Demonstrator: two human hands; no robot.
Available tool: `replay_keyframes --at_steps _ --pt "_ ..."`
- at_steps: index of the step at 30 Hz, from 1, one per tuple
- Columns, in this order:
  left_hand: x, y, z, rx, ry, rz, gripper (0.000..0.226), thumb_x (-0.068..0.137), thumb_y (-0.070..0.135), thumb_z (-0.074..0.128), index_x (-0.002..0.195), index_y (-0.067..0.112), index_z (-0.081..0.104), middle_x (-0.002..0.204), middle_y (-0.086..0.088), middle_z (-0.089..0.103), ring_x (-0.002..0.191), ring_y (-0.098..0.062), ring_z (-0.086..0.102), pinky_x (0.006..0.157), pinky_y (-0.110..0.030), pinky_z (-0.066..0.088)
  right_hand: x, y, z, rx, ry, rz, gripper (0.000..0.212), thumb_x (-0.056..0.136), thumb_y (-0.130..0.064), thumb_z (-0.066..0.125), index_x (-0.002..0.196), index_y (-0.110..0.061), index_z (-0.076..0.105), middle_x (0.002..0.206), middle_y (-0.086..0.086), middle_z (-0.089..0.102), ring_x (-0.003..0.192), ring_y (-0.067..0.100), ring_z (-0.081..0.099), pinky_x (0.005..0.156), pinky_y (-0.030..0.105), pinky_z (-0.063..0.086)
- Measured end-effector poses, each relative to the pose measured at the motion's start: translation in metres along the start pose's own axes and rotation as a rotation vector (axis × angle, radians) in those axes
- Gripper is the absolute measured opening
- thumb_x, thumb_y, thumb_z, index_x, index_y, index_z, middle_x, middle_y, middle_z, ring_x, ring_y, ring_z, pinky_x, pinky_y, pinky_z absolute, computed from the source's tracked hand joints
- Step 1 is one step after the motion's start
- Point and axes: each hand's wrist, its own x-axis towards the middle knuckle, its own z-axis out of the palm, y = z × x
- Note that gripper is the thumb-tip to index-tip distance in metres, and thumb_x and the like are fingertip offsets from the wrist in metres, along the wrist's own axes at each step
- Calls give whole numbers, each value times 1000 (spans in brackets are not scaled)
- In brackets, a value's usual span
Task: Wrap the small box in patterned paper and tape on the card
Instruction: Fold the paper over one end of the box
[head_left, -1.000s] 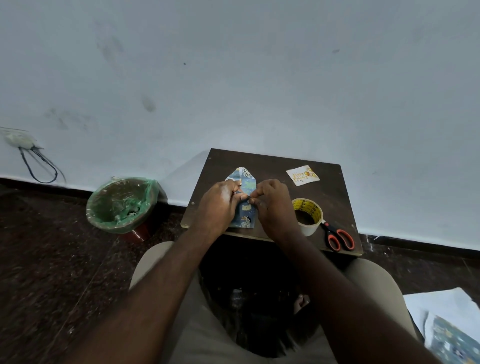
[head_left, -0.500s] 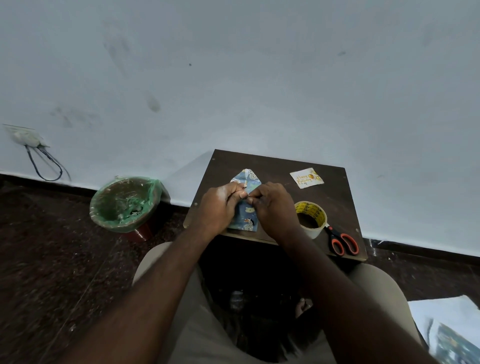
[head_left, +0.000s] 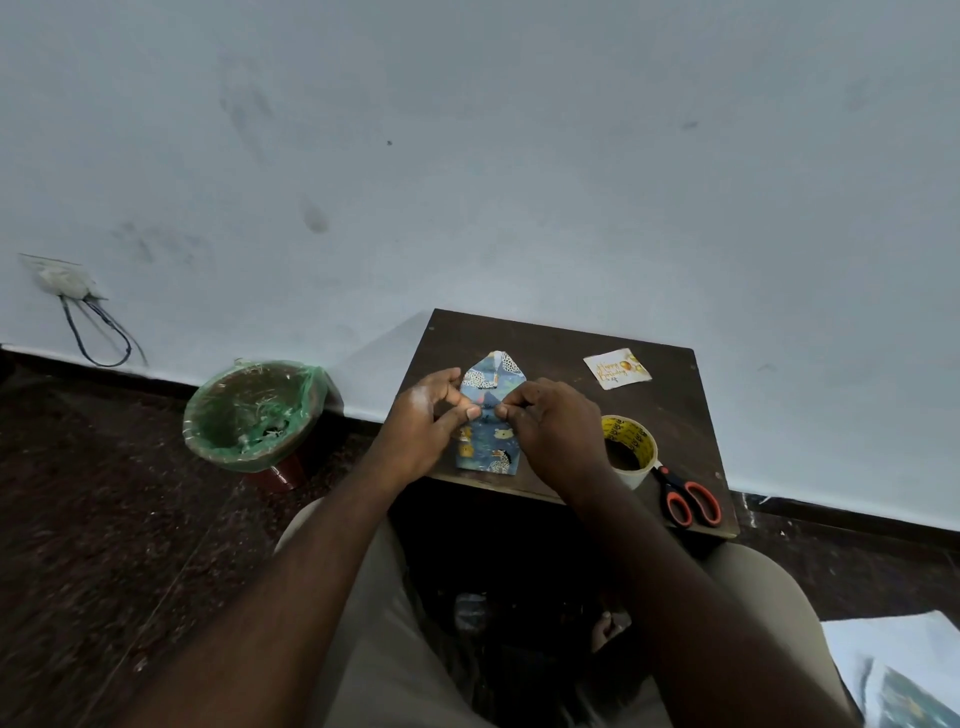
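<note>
From the head view, the small box wrapped in blue animal-patterned paper lies on the dark brown wooden table, its far end folded to a point. The left hand and right hand flank it, curled fingertips pinching the paper at its middle; a white birthday card lies well apart to the right.

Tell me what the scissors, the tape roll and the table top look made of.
Scissors: smooth orange handles, likely plastic. Tape roll: pale glossy tape, probably plastic film, on a yellow printed core, maybe cardboard. Table top: dark brown matt board, wood or laminate.
</note>
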Motion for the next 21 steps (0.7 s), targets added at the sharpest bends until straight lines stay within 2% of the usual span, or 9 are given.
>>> replay_keyframes --at_steps 2,4,6,9,11,15,18,21 --pt "-1 1 -3 4 7 19 20 92 13 69 108 2 67 125 2 61 117 -8 57 95 -13 44 0 -1 2 3 -14 8 15 94 -33 64 91 -21 73 84 -12 59 80 6 48 60 16 29" --pt "-2 3 -3 18 -3 54 3 92 9 67 92 6 67 122 1 61 110 -9 59 90 -11 46 1 0 3 11 -5 19 15 94 -34 64 90 -22 73 86 -11 62 82 7 51 61 23 34" --pt "-2 1 -2 30 -1 86 11 93 8 66 83 12 63 123 -1 61 108 -11 61 85 -9 46 0 0 4 12 7 25 15 94 -34 64 88 -22 72 87 -9 65 82 8 54 63 27 36" --pt "-2 0 -1 56 0 86 12 94 10 65 82 11 63 126 -2 62 110 -14 61 84 -9 46 -3 -1 5 42 0 36 17 95 -32 63 91 -20 73 90 -6 67 82 8 55 63 24 40" --pt "-1 -2 0 50 17 98 12 94 10 64 83 12 62 127 -2 62 111 -13 61 88 -14 46 -3 -1 5 43 11 41 17 96 -30 62 93 -18 73 92 -4 68 83 8 54 63 23 38" --pt "-7 -6 2 -50 -6 47 14 92 12 67 91 25 63 119 10 65 110 -10 64 98 -38 52 -5 1 4 39 -2 43 15 95 -31 64 95 -19 73 90 -9 62 83 5 49 62 13 30" --pt "-8 -9 4 -105 9 2 14 82 29 71 95 35 66 107 9 73 102 -10 69 92 -44 56 -7 0 7 16 22 40 11 90 -31 69 90 -21 73 88 -11 59 85 5 49 61 16 30" --pt "-7 -3 5 -21 54 6 6 83 36 62 83 33 67 90 7 74 85 -12 70 81 -43 57 -5 -4 10 -10 55 61 14 93 -27 65 90 -19 75 91 -4 67 86 12 56 64 26 34"
